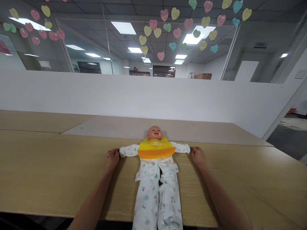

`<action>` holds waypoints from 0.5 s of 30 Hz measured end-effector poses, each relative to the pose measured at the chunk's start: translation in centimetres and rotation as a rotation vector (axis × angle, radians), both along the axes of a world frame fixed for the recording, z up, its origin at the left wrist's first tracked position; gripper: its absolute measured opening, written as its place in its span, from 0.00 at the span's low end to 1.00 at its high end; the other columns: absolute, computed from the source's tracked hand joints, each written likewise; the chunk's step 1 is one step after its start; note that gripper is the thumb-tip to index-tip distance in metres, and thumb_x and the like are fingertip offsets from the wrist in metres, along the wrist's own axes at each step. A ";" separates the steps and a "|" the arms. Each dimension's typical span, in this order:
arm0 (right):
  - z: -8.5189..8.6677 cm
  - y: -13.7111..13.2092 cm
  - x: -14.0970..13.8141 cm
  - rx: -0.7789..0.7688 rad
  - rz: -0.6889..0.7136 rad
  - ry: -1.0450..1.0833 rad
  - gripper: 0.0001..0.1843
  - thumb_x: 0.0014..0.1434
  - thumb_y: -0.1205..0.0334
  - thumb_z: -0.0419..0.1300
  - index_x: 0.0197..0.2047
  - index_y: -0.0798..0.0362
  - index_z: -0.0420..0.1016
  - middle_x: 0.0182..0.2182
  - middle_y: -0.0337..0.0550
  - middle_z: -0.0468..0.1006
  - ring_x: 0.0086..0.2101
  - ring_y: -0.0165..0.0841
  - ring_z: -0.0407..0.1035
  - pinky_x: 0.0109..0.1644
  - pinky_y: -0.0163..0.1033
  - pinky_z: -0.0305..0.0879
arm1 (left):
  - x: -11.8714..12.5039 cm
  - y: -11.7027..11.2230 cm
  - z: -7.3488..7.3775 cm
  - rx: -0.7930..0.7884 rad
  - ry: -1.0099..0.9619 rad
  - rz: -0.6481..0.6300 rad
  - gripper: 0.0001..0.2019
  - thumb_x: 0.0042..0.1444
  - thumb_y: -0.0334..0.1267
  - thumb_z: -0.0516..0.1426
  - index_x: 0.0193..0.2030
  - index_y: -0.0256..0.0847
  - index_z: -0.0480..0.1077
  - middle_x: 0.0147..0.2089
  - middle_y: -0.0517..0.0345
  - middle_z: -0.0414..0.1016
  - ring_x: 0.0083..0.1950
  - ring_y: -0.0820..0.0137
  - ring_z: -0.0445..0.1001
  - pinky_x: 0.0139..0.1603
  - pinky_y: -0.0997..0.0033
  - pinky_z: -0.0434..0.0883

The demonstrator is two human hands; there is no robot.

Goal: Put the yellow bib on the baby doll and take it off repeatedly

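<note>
We look down along our bare forearms at a baby doll point(155, 174) lying on its back on the tabletop point(45, 163), its head away from us and its arms stretched straight out to the sides. Our hands sit wide apart, one on either side of the doll. The left hand point(112, 158) is at the cuff point(122, 151) of the sleeve on that side, and the right hand point(198, 155) is at the other cuff point(187, 148). Both touch the cloth with their fingers loosely curled, but we cannot tell whether either hand is gripping it. A yellow bib point(156, 148) with an orange lower band and a lemon-slice print lies on the doll's chest, just under its chin. The doll wears a white sleepsuit point(157, 204) with a small colored print, and a dark gap shows down its front. The legs run over the near edge of the tabletop and are cut off at the bottom of the view. Past the doll's head lies a pale board point(168, 131), backed by a white partition point(144, 95). Above that, paper hearts point(164, 14) in pink, yellow, green and blue fill the glass point(124, 48).
</note>
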State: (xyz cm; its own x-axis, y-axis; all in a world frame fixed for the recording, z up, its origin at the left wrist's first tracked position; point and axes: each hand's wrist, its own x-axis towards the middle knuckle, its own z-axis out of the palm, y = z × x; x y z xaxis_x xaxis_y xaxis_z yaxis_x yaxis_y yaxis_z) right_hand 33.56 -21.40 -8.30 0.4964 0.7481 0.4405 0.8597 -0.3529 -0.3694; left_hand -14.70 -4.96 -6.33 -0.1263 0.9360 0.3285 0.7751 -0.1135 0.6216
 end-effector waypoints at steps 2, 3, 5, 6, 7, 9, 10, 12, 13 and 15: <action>0.0 0.0 0.0 -0.004 -0.001 0.006 0.20 0.59 0.70 0.49 0.48 0.56 0.78 0.45 0.51 0.76 0.48 0.39 0.69 0.55 0.40 0.62 | 0.0 0.0 0.0 -0.009 -0.005 0.000 0.17 0.58 0.32 0.48 0.45 0.34 0.76 0.47 0.41 0.78 0.51 0.56 0.74 0.51 0.60 0.69; 0.0 0.0 0.0 -0.007 -0.001 0.008 0.20 0.59 0.69 0.49 0.48 0.56 0.79 0.45 0.51 0.76 0.47 0.40 0.69 0.54 0.40 0.62 | 0.0 0.0 0.0 -0.012 -0.011 -0.001 0.17 0.58 0.31 0.48 0.46 0.33 0.76 0.48 0.41 0.77 0.51 0.56 0.74 0.51 0.60 0.69; 0.0 0.0 0.1 -0.011 0.002 0.009 0.19 0.59 0.69 0.49 0.47 0.56 0.79 0.45 0.51 0.77 0.47 0.40 0.70 0.54 0.41 0.63 | 0.0 0.0 0.0 -0.017 -0.030 -0.006 0.17 0.58 0.31 0.48 0.45 0.34 0.76 0.48 0.41 0.77 0.51 0.56 0.74 0.51 0.59 0.69; 0.0 0.0 0.1 -0.012 0.005 0.010 0.19 0.59 0.68 0.49 0.47 0.56 0.78 0.45 0.51 0.77 0.47 0.40 0.70 0.54 0.41 0.62 | 0.0 0.1 -0.1 -0.016 -0.041 -0.007 0.16 0.58 0.31 0.48 0.45 0.34 0.76 0.48 0.41 0.77 0.51 0.55 0.74 0.52 0.59 0.69; 0.0 0.0 0.1 -0.014 0.009 0.009 0.19 0.59 0.68 0.49 0.48 0.56 0.78 0.45 0.51 0.77 0.47 0.40 0.70 0.54 0.41 0.62 | 0.0 0.1 -0.1 -0.014 -0.050 -0.007 0.16 0.58 0.31 0.49 0.45 0.34 0.76 0.48 0.41 0.77 0.51 0.55 0.74 0.52 0.59 0.69; 0.0 0.0 0.1 -0.018 0.011 0.005 0.19 0.59 0.68 0.50 0.48 0.56 0.78 0.45 0.51 0.77 0.47 0.40 0.70 0.54 0.41 0.62 | 0.0 0.1 -0.2 -0.011 -0.062 0.000 0.15 0.58 0.31 0.49 0.45 0.33 0.76 0.47 0.40 0.77 0.51 0.55 0.73 0.52 0.58 0.68; 0.0 0.0 0.0 -0.019 0.009 0.004 0.19 0.59 0.68 0.50 0.48 0.56 0.78 0.46 0.52 0.77 0.48 0.41 0.70 0.55 0.41 0.62 | 0.0 0.2 -0.2 -0.011 -0.066 0.003 0.15 0.58 0.30 0.49 0.45 0.33 0.75 0.48 0.41 0.77 0.51 0.56 0.73 0.53 0.59 0.68; 0.1 0.0 0.0 -0.015 0.002 0.005 0.19 0.60 0.67 0.50 0.51 0.58 0.76 0.47 0.53 0.76 0.49 0.42 0.69 0.55 0.41 0.62 | 0.0 0.2 -0.2 -0.020 -0.076 0.006 0.14 0.58 0.31 0.49 0.44 0.34 0.75 0.47 0.42 0.77 0.51 0.58 0.73 0.53 0.60 0.68; 0.1 0.1 -0.1 -0.010 -0.002 0.008 0.20 0.61 0.66 0.50 0.53 0.59 0.75 0.48 0.54 0.76 0.49 0.42 0.69 0.55 0.41 0.62 | 0.0 0.2 -0.2 -0.028 -0.080 0.006 0.14 0.58 0.31 0.50 0.44 0.34 0.75 0.47 0.44 0.77 0.51 0.59 0.73 0.53 0.61 0.68; 0.1 0.1 -0.1 -0.008 0.007 0.017 0.21 0.61 0.67 0.50 0.55 0.60 0.73 0.49 0.54 0.75 0.50 0.42 0.68 0.55 0.41 0.61 | 0.0 0.3 -0.1 -0.045 -0.086 0.006 0.14 0.58 0.31 0.50 0.44 0.35 0.75 0.46 0.45 0.77 0.50 0.61 0.74 0.52 0.63 0.68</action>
